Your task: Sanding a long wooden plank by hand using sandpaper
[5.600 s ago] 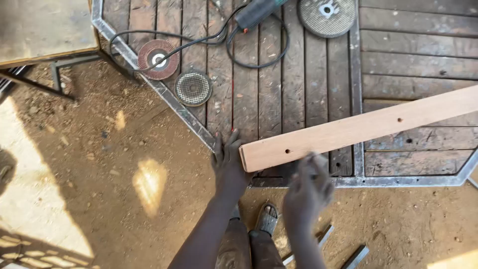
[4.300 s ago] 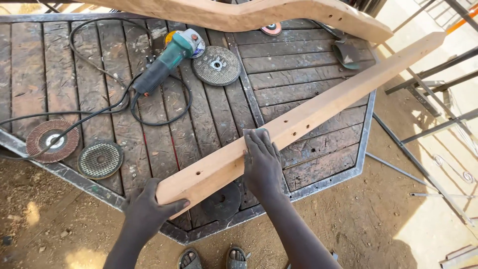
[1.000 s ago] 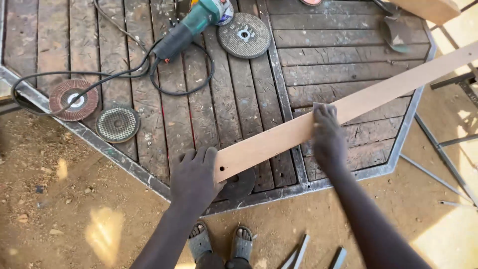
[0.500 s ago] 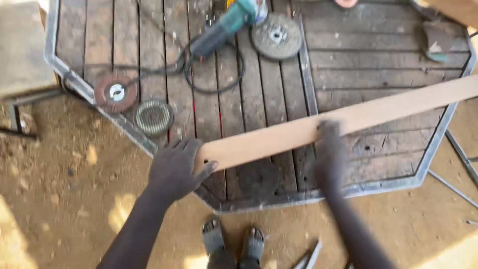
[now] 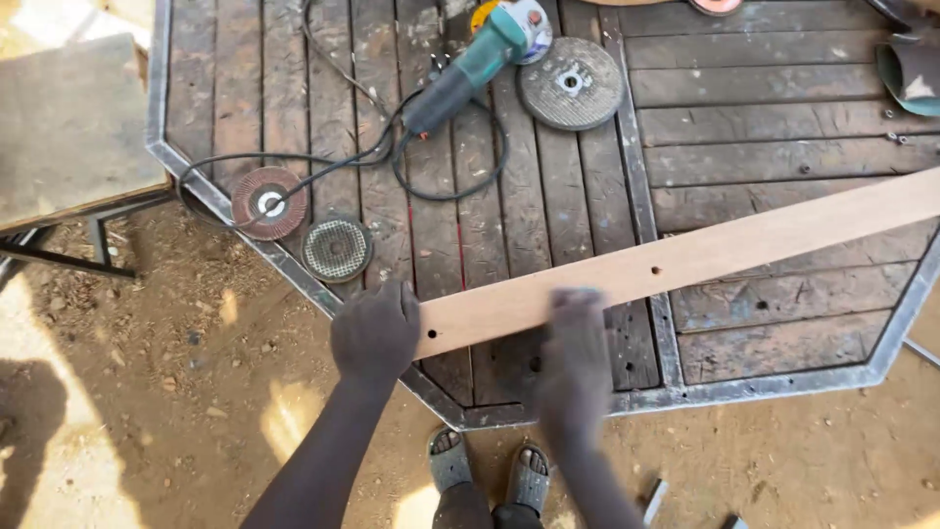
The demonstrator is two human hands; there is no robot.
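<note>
Sandy ground under an octagonal workbench (image 5: pixel 783 118) of weathered slats, steel-rimmed. Across its near corner, a long smooth pale plank (image 5: pixel 705 257), drilled with small holes, long axis rising rightward. Left hand (image 5: pixel 376 331) clasped over its near end; right hand (image 5: pixel 578 353) blurred, grip unclear. Beyond, green angle grinder (image 5: pixel 470 64), round abrasive discs (image 5: pixel 571 83).

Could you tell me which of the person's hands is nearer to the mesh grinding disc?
Left. The left hand grips the plank end just below-right of the mesh disc; the blurred right hand is farther right.
</note>
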